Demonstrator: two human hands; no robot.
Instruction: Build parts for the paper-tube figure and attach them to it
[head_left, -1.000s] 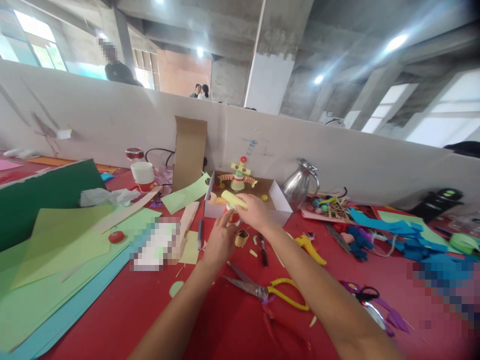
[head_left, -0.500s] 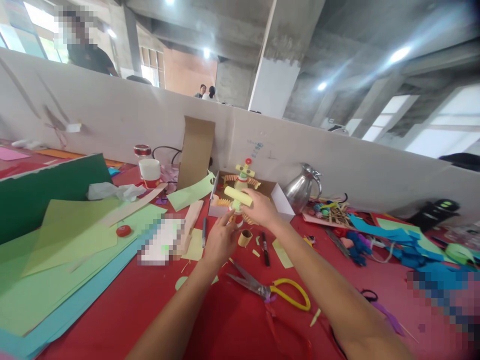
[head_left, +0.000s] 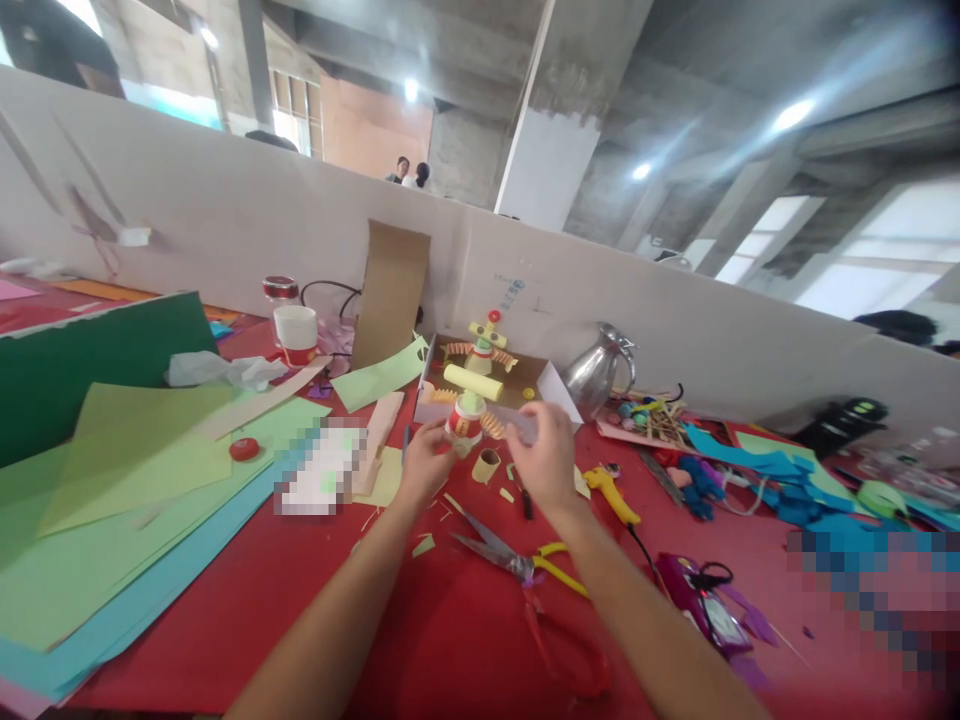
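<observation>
**Both hands working at a small paper-craft figure, mid-bench**

Left hand (head_left: 422,462) is reaching to the small paper figure (head_left: 466,415) – fingers curled in a loose grip at its base, touching it on the left side; how firmly it is pinching, cannot tell. The figure is standing upright on the red bench (head_left: 450,640), just near of the open cardboard box (head_left: 551,385), with a yellow paper roll (head_left: 472,382) lying across its top.

Right hand (head_left: 546,455) is hovering just right of the figure, back of the hand toward the camera, fingers bent. Something pale and blurred is showing at its fingertips – cannot tell whether it is holding it or how closed the grip is.

A short cardboard ring (head_left: 487,464) is sitting on the bench between the two hands. Scissors with yellow handles (head_left: 517,562) are lying near of the hands, blades pointing far-left. A black marker (head_left: 526,500) is lying partly under the right hand. A second, similar paper figure (head_left: 484,345) is standing inside the box.

Off to the left, green and blue paper sheets (head_left: 135,520) are stacked flat. A steel jug (head_left: 600,370) is standing right of the box, by the white partition (head_left: 225,220).
</observation>
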